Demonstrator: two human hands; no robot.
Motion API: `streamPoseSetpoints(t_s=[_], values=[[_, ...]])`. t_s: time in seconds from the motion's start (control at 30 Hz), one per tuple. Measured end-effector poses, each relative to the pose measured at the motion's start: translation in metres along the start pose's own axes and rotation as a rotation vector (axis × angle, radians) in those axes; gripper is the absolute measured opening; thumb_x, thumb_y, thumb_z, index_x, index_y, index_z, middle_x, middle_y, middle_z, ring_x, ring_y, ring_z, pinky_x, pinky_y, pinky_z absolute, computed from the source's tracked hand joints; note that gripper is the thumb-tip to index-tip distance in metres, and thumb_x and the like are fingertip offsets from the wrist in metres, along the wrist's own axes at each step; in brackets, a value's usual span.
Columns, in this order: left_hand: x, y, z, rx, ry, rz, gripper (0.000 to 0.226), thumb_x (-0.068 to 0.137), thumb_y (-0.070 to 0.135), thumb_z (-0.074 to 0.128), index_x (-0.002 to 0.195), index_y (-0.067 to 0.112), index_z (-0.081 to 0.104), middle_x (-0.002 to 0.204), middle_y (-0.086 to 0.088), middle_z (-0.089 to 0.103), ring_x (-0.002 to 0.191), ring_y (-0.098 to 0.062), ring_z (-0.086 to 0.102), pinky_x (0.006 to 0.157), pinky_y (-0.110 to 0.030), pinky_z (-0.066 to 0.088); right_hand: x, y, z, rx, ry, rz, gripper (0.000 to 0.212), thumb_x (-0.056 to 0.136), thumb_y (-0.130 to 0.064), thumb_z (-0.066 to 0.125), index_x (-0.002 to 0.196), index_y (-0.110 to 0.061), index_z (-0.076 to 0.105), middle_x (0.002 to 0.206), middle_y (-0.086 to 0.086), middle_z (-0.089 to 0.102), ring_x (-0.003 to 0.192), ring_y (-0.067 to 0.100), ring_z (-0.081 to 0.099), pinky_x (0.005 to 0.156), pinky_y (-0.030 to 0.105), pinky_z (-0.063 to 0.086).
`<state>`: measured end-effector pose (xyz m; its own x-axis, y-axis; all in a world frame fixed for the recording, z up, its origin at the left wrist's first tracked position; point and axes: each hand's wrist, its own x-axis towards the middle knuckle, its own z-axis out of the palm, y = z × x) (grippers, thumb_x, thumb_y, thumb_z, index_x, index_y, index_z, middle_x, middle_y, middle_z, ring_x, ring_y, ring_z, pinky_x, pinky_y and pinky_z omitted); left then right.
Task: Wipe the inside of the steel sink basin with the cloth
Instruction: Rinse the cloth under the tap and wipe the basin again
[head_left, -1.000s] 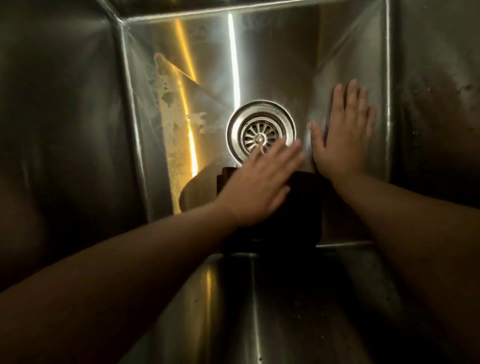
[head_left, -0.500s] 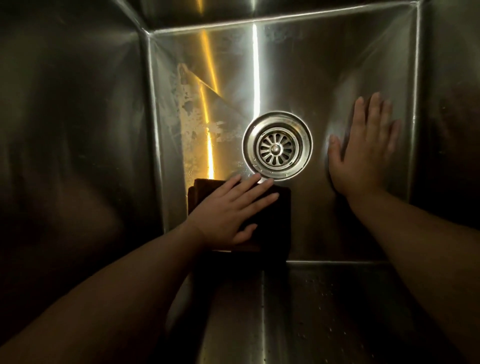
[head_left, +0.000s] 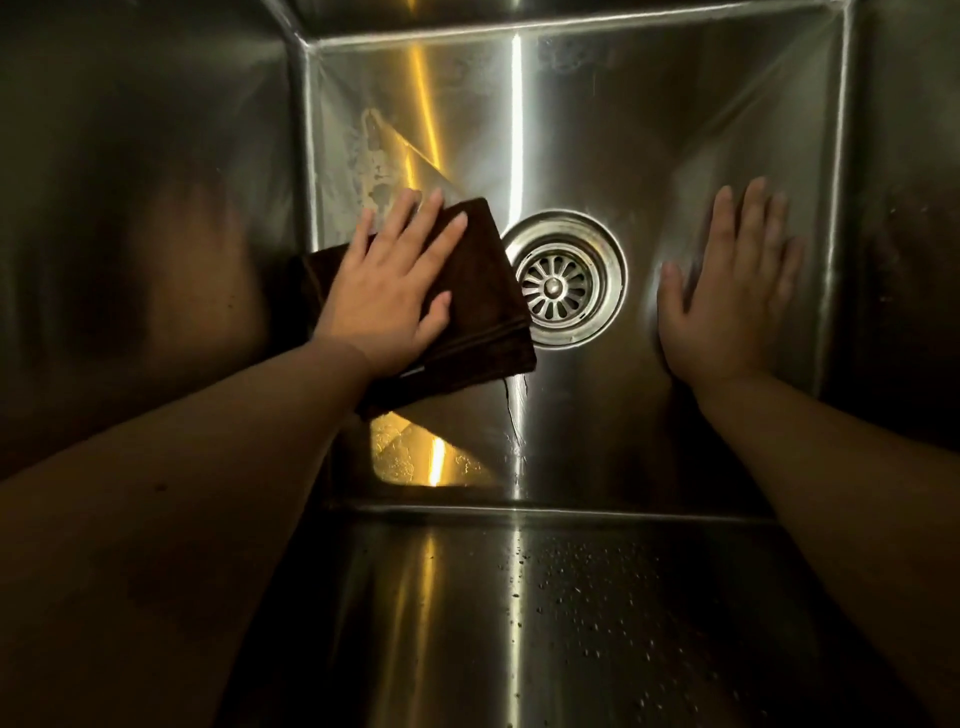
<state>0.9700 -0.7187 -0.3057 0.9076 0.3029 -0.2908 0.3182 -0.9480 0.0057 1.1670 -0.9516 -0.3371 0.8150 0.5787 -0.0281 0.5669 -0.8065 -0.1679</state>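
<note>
I look straight down into the steel sink basin (head_left: 675, 130). A folded dark brown cloth (head_left: 483, 291) lies on the basin floor, just left of the round drain (head_left: 563, 278). My left hand (head_left: 395, 291) presses flat on the cloth with straight, spread fingers; its fingertips reach past the cloth's far edge. My right hand (head_left: 732, 291) rests flat on the bare steel to the right of the drain, fingers straight, holding nothing. A pale smeared patch (head_left: 376, 166) marks the floor beyond my left fingertips.
Steel walls close the basin on all sides; the left wall (head_left: 130, 234) and right wall (head_left: 909, 234) are dark. Water droplets speckle the near wall (head_left: 597, 597). A wet streak (head_left: 511, 410) trails from the cloth's near corner.
My left hand has slid the cloth from the near side of the drain away and leftwards, to the drain's left side. My right hand has stayed flat to the right of the drain.
</note>
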Motion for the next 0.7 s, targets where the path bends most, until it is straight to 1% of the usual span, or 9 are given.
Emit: streamPoseSetpoints(t_s=[0.07,0.13,0.27,0.33,0.37,0.47,0.57,0.63,0.7], values=[[-0.012,0.009,0.001,-0.009,-0.006,-0.091,0.069,0.089,0.043,0.026,0.152,0.021,0.01,0.159,-0.009,0.008,0.146,-0.027,0.007,0.113,-0.055,0.006,0.0,0.0,0.0,0.002,-0.002,-0.003,0.073,0.091,-0.046,0.036,0.152,-0.011,0.016,0.16,0.014,0.012,0.147,0.03,0.008,0.118,0.05,0.006],[-0.034,0.015,0.004,-0.015,-0.037,-0.082,0.069,0.089,0.042,0.026,0.152,0.018,0.01,0.159,-0.012,0.009,0.146,-0.029,0.007,0.112,-0.058,0.01,-0.001,-0.001,-0.001,-0.003,-0.004,0.0,0.073,0.091,-0.046,0.036,0.152,-0.011,0.016,0.16,0.014,0.012,0.147,0.03,0.007,0.118,0.049,0.006],[-0.082,0.015,0.008,-0.03,-0.097,0.183,0.067,0.087,0.039,0.035,0.148,0.013,0.026,0.155,-0.018,0.018,0.143,-0.036,0.016,0.109,-0.061,0.018,-0.001,-0.002,-0.002,0.0,-0.011,0.006,0.073,0.092,-0.046,0.035,0.153,-0.011,0.016,0.16,0.014,0.011,0.148,0.03,0.007,0.118,0.05,0.007],[-0.093,0.012,0.01,-0.003,-0.138,0.278,0.066,0.088,0.041,0.036,0.147,0.013,0.028,0.155,-0.018,0.019,0.143,-0.037,0.016,0.109,-0.062,0.018,0.0,-0.002,-0.002,0.008,-0.013,0.009,0.072,0.092,-0.046,0.035,0.152,-0.012,0.016,0.16,0.013,0.012,0.148,0.029,0.007,0.118,0.05,0.007],[-0.095,0.012,0.01,0.005,-0.155,0.291,0.066,0.088,0.042,0.035,0.147,0.013,0.027,0.155,-0.019,0.019,0.142,-0.038,0.016,0.109,-0.063,0.019,0.0,-0.002,-0.002,0.014,-0.016,0.012,0.072,0.092,-0.046,0.035,0.153,-0.012,0.016,0.16,0.013,0.012,0.148,0.029,0.007,0.118,0.05,0.007],[-0.095,0.015,0.007,0.014,-0.168,0.259,0.068,0.086,0.043,0.035,0.147,0.014,0.024,0.155,-0.019,0.018,0.142,-0.037,0.015,0.108,-0.063,0.022,0.001,-0.003,-0.002,0.011,-0.02,0.014,0.072,0.092,-0.046,0.034,0.153,-0.012,0.016,0.16,0.013,0.012,0.148,0.029,0.007,0.118,0.05,0.007],[-0.097,0.018,0.01,-0.03,-0.155,0.202,0.074,0.082,0.045,0.037,0.149,0.019,0.019,0.156,-0.014,0.012,0.145,-0.032,0.01,0.11,-0.061,0.02,0.001,-0.004,-0.004,0.015,-0.035,0.01,0.072,0.092,-0.045,0.033,0.152,-0.011,0.016,0.16,0.014,0.012,0.148,0.03,0.007,0.118,0.05,0.007],[-0.095,0.022,0.015,-0.101,-0.123,0.127,0.077,0.079,0.044,0.04,0.149,0.025,0.017,0.157,-0.01,0.011,0.145,-0.028,0.007,0.11,-0.061,0.018,0.002,-0.003,-0.004,0.015,-0.027,0.007,0.071,0.092,-0.044,0.034,0.152,-0.01,0.017,0.159,0.015,0.012,0.147,0.03,0.007,0.118,0.049,0.007],[-0.091,0.028,0.022,-0.194,-0.07,-0.005,0.08,0.074,0.041,0.042,0.149,0.029,0.016,0.157,-0.005,0.01,0.146,-0.023,0.003,0.111,-0.06,0.016,0.001,-0.003,-0.003,0.01,-0.021,0.005,0.071,0.092,-0.043,0.035,0.152,-0.01,0.018,0.159,0.015,0.012,0.148,0.03,0.007,0.118,0.048,0.006]])
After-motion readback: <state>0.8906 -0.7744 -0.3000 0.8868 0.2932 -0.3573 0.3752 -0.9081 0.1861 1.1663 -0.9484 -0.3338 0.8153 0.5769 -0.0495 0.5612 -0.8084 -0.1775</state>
